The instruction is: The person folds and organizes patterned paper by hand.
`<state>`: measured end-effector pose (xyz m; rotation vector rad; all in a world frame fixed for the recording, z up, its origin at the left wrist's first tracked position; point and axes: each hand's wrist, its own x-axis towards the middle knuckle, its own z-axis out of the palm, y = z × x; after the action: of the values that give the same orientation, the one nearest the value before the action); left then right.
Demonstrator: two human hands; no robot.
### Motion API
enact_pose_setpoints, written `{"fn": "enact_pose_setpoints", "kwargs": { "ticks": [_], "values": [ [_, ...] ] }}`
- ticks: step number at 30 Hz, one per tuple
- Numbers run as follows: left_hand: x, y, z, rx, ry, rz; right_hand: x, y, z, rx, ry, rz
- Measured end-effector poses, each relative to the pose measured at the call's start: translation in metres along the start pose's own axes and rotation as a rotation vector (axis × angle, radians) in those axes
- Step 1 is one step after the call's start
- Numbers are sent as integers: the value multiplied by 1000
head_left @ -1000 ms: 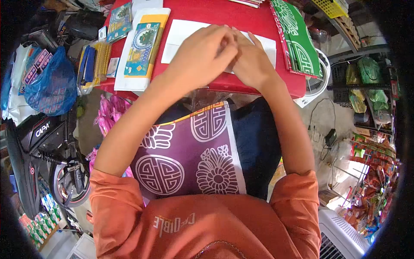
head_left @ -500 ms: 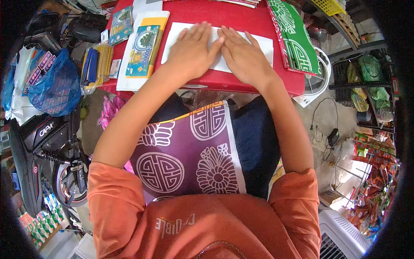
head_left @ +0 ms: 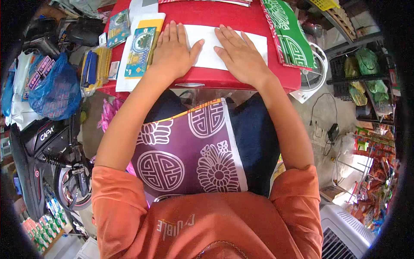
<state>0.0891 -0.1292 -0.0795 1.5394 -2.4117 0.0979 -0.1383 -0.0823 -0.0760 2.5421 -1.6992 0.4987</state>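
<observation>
A white sheet of paper (head_left: pixel 204 46) lies flat on the red table (head_left: pixel 207 16). My left hand (head_left: pixel 174 52) rests palm down over its left end, fingers together and stretched out, thumb apart. On the right part of the sheet, my right hand (head_left: pixel 241 56) lies flat with fingers spread a little. Neither hand grips anything. Just left of my left hand is a bundle of blue printed paper notes (head_left: pixel 140 49) on a yellow piece (head_left: pixel 157 22), with white paper (head_left: pixel 123 84) beneath.
Green and red patterned paper (head_left: pixel 297 49) sits at the table's right edge. Another blue bundle (head_left: pixel 118 28) is at the upper left. Purple patterned paper (head_left: pixel 185 151) covers my lap. A white fan (head_left: pixel 314 73) stands right of the table, a blue bag (head_left: pixel 56 90) to the left.
My hands have moved apart from the middle of the white sheet, the left one going left and the right one slightly right. More of the sheet shows between them.
</observation>
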Motion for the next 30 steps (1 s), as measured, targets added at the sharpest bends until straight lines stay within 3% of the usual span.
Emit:
{"fn": "enact_pose_setpoints", "kwargs": {
  "ticks": [9, 25, 30],
  "values": [
    [-1, -13, 9, 20, 20, -6, -19, 36, -1, -48, 82, 131],
    [-2, -12, 6, 2, 18, -16, -22, 52, -4, -47, 153, 70],
    [3, -20, 7, 54, 62, 133, -15, 63, -31, 150, 125, 52]
  ]
}}
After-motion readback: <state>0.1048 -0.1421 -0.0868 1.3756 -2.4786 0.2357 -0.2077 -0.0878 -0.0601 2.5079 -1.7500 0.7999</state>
